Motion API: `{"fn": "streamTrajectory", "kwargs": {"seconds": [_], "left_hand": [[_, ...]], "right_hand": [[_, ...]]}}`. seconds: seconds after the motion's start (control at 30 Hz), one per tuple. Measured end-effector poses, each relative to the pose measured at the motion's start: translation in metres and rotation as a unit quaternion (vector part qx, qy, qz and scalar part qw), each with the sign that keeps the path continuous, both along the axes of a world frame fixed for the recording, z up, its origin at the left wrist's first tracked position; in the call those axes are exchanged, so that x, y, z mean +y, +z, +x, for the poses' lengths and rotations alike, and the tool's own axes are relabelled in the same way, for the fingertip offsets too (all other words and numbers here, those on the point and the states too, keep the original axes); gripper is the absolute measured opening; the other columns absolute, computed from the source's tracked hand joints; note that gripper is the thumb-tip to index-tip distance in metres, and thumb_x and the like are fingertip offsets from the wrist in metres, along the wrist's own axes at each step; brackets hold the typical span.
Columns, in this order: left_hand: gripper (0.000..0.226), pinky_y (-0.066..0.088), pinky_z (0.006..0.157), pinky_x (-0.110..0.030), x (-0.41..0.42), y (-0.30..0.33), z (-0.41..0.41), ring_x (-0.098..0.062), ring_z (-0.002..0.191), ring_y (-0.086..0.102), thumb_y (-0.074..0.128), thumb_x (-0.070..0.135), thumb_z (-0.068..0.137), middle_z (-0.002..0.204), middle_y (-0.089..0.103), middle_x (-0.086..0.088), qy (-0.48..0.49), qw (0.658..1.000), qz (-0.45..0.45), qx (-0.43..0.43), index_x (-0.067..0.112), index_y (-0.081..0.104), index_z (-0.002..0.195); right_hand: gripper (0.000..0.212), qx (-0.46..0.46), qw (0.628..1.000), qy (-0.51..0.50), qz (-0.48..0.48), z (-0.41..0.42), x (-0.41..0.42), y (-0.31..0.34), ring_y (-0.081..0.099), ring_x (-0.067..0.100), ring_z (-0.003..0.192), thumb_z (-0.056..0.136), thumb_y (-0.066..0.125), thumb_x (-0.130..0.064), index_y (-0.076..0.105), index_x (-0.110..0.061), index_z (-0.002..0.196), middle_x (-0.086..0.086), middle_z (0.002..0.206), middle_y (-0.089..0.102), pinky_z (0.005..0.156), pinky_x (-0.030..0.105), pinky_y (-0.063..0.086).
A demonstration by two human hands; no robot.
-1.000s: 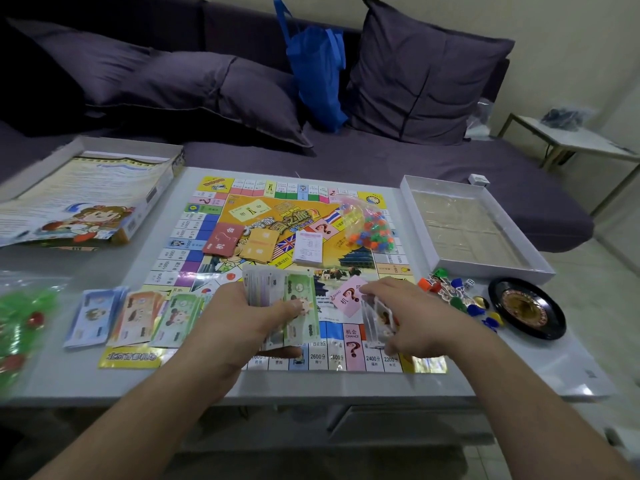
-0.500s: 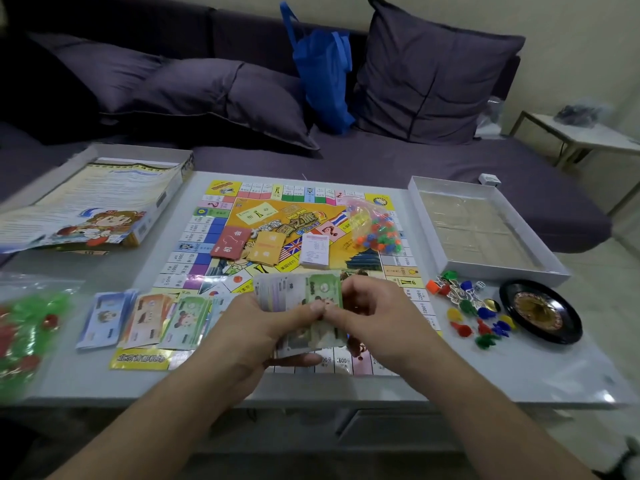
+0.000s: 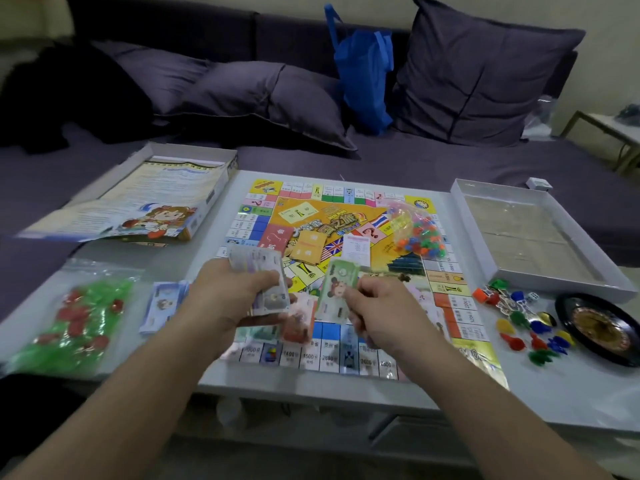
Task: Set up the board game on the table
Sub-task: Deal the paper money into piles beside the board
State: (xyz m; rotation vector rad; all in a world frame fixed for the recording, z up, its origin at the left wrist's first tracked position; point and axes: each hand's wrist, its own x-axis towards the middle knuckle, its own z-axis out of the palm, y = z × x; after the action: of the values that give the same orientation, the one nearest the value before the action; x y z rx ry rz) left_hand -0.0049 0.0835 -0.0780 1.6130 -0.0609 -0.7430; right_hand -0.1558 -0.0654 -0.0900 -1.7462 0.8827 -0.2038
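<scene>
While the left hand (image 3: pixel 239 299) grips the remaining stack of play money (image 3: pixel 266 285), fingers curled round it and thumb pressed across the top, the right hand (image 3: pixel 377 306) pinches a single green banknote (image 3: pixel 334 292) by its near right edge and holds it apart from the stack, above the near side of the game board (image 3: pixel 346 237). Half a second ago both hands met on the stack with this green note on top; now it has come free and drifted right, so one more denomination is, by my judgement, being sorted out. Blurred notes lie under the hands on the board's near edge, and a small pile of bluish banknotes (image 3: pixel 162 306) rests on the table (image 3: pixel 214 216) just left of the board. That suggests the money is partly sorted and the stack not yet finished.

Unfolded, the board lies flat in the middle of the table, with card decks (image 3: pixel 308 251) near its centre and a bag of coloured pieces (image 3: pixel 415 233) on its far right part. Loose pawns (image 3: pixel 519 317) and a small roulette wheel (image 3: pixel 599 327) sit to the right, the empty box tray (image 3: pixel 485 244) beyond them. A bag of green and red houses (image 3: pixel 76 317) lies at the near left, the box lid (image 3: pixel 138 202) farther back.
</scene>
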Motion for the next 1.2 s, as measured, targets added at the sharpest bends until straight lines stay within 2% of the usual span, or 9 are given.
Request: {"fn": "streamTrajectory", "kwargs": {"seconds": [0.13, 0.3, 0.5, 0.6, 0.7, 0.8, 0.9, 1.07, 1.2], "left_hand": [[0.032, 0.065, 0.059, -0.052, 0.028, 0.007, 0.036, -0.039, 0.077, 0.079, 0.074, 0.000, 0.091, 0.102, 0.075, -0.027, 0.033, 0.999, 0.008, -0.032, 0.001, 0.062, 0.121], [0.036, 0.064, 0.066, -0.051, 0.062, 0.010, 0.063, -0.041, 0.078, 0.078, 0.077, 0.003, 0.089, 0.106, 0.075, -0.026, 0.055, 0.996, 0.010, -0.062, 0.003, 0.063, 0.122], [0.032, 0.064, 0.067, -0.053, 0.070, 0.013, 0.059, -0.040, 0.080, 0.079, 0.075, 0.003, 0.090, 0.101, 0.077, -0.024, 0.030, 0.998, -0.014, -0.058, 0.001, 0.064, 0.121], [0.026, 0.064, 0.065, -0.053, 0.068, 0.017, 0.053, -0.039, 0.079, 0.079, 0.074, 0.001, 0.091, 0.096, 0.078, -0.023, 0.010, 0.998, -0.031, -0.048, 0.001, 0.067, 0.116], [0.025, 0.065, 0.057, -0.052, 0.067, 0.021, 0.048, -0.041, 0.077, 0.078, 0.076, -0.003, 0.087, 0.092, 0.078, -0.023, 0.001, 0.998, -0.056, -0.023, -0.002, 0.069, 0.111], [0.027, 0.065, 0.056, -0.051, 0.065, 0.024, 0.042, -0.040, 0.078, 0.078, 0.078, -0.003, 0.085, 0.092, 0.079, -0.022, -0.014, 0.996, -0.083, 0.004, -0.002, 0.070, 0.110], [0.031, 0.065, 0.057, -0.046, 0.059, 0.025, 0.029, -0.037, 0.082, 0.079, 0.081, 0.003, 0.082, 0.095, 0.080, -0.019, -0.046, 0.993, -0.107, 0.023, 0.001, 0.071, 0.111], [0.046, 0.066, 0.061, -0.040, 0.041, 0.021, 0.007, -0.037, 0.090, 0.079, 0.084, 0.018, 0.076, 0.102, 0.079, -0.021, -0.098, 0.985, -0.130, 0.056, 0.003, 0.072, 0.117], [0.034, 0.065, 0.074, -0.051, 0.028, 0.023, -0.004, -0.038, 0.095, 0.078, 0.074, 0.017, 0.092, 0.106, 0.078, -0.021, -0.109, 0.979, -0.154, 0.078, 0.003, 0.067, 0.122]], "right_hand": [[0.028, 0.030, 0.998, 0.060, 0.017, 0.042, 0.029, -0.005, 0.055, 0.013, 0.043, 0.108, 0.055, -0.017, 0.066, -0.009, 0.083, 0.006, 0.063, 0.064, 0.044, 0.022, 0.042], [0.028, 0.040, 0.995, 0.084, 0.031, 0.087, 0.066, -0.012, 0.058, 0.016, 0.045, 0.106, 0.058, -0.019, 0.071, 0.002, 0.092, 0.007, 0.062, 0.071, 0.044, 0.022, 0.045], [0.033, 0.097, 0.988, 0.093, -0.079, 0.116, 0.090, -0.033, 0.061, 0.011, 0.043, 0.101, 0.061, -0.024, 0.076, -0.003, 0.080, 0.004, 0.062, 0.073, 0.048, 0.030, 0.057], [0.039, 0.119, 0.974, 0.084, -0.175, 0.115, 0.091, -0.040, 0.064, 0.019, 0.052, 0.099, 0.063, -0.040, 0.067, -0.010, 0.073, 0.004, 0.064, 0.067, 0.048, 0.031, 0.051], [0.043, 0.114, 0.964, 0.076, -0.226, 0.102, 0.083, -0.035, 0.062, 0.023, 0.052, 0.099, 0.057, -0.033, 0.054, -0.010, 0.063, 0.007, 0.058, 0.058, 0.054, 0.041, 0.055], [0.029, -0.010, 0.998, 0.033, -0.049, 0.084, 0.069, -0.016, 0.054, 0.018, 0.049, 0.100, 0.054, -0.015, 0.064, 0.005, 0.081, 0.016, 0.066, 0.061, 0.048, 0.039, 0.045], [0.025, -0.146, 0.979, 0.039, 0.139, 0.065, 0.059, 0.009, 0.052, 0.019, 0.053, 0.103, 0.057, -0.017, 0.065, 0.006, 0.098, 0.010, 0.074, 0.061, 0.047, 0.029, 0.033], [0.014, -0.153, 0.985, 0.068, 0.038, 0.047, 0.049, 0.015, 0.057, 0.019, 0.059, 0.099, 0.070, -0.013, 0.065, -0.002, 0.093, 0.007, 0.072, 0.064, 0.048, 0.033, 0.046], [0.013, -0.153, 0.988, 0.021, 0.018, 0.035, 0.033, 0.016, 0.055, 0.020, 0.058, 0.097, 0.072, -0.011, 0.065, -0.001, 0.093, 0.011, 0.072, 0.064, 0.051, 0.034, 0.047]]}}
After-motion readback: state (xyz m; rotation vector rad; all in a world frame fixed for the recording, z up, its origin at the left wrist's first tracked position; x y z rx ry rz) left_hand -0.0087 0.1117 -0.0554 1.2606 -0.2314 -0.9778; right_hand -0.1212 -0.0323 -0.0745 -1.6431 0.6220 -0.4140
